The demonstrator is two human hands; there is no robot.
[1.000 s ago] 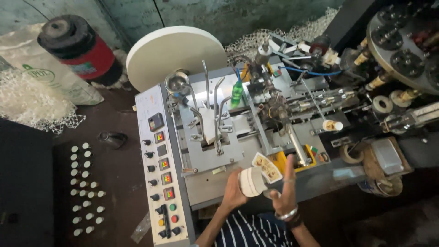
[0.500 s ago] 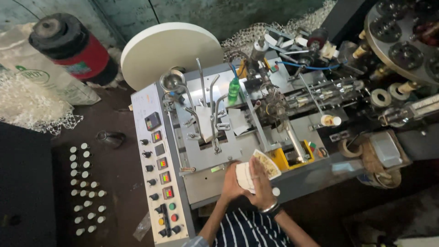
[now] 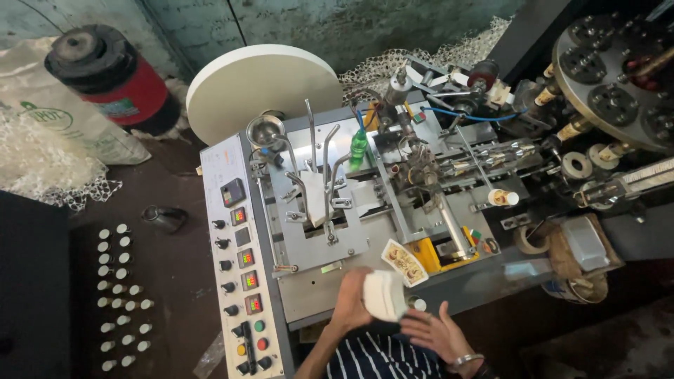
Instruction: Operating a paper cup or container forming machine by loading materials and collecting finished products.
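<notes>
So the grey machine (image 3: 330,245) pretty much fills the middle here, with its long control panel (image 3: 239,274) of knobs and coloured buttons running down its left side. At the far end of it sits the big white paper roll (image 3: 263,91). Off to the far left there's a red and black drum (image 3: 112,77), and on the far right a round metal turntable (image 3: 618,70). Down on the floor to the left are rows of little white-capped bottles (image 3: 119,295).

Right at the near edge of the machine, my left hand (image 3: 351,302) is wrapped around a stack of white paper blanks (image 3: 384,295), gripping it from the left side. My right hand (image 3: 439,333) is open, fingers spread, palm just beside the stack on its right; can't tell if it's actually touching. A printed blank (image 3: 404,261) lies on the machine just beyond the stack.
</notes>
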